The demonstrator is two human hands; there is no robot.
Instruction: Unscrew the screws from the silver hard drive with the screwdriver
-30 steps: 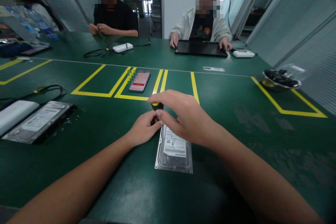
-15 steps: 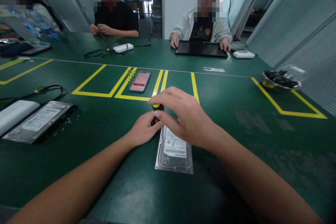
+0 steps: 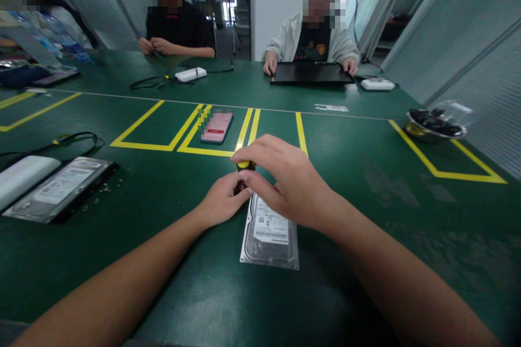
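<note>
1. the right hand is curled over the far end of the hard drive, its fingertips pinched shut around the yellow-and-black screwdriver handle, which stands about upright.
2. the left hand sits just to the left of the drive's far end, fingers closed in a pinch low on the same tool, right under the right hand's fingertips; what lies between its fingertips is hidden.
3. the hard drive lies flat on the green worktop, label side up, long side running near to far, in the middle of the scene just near of the yellow tape lines.
4. a phone with a red screen lies inside a taped box beyond the hands.
5. at the left, a second hard drive lies flat beside a white box, with a black cable looping behind them.
6. at the far right stands a metal bowl with dark small parts in it.
7. across the worktop, one person rests both hands on a black tray; another person further left holds their hands together near a white device.
</note>
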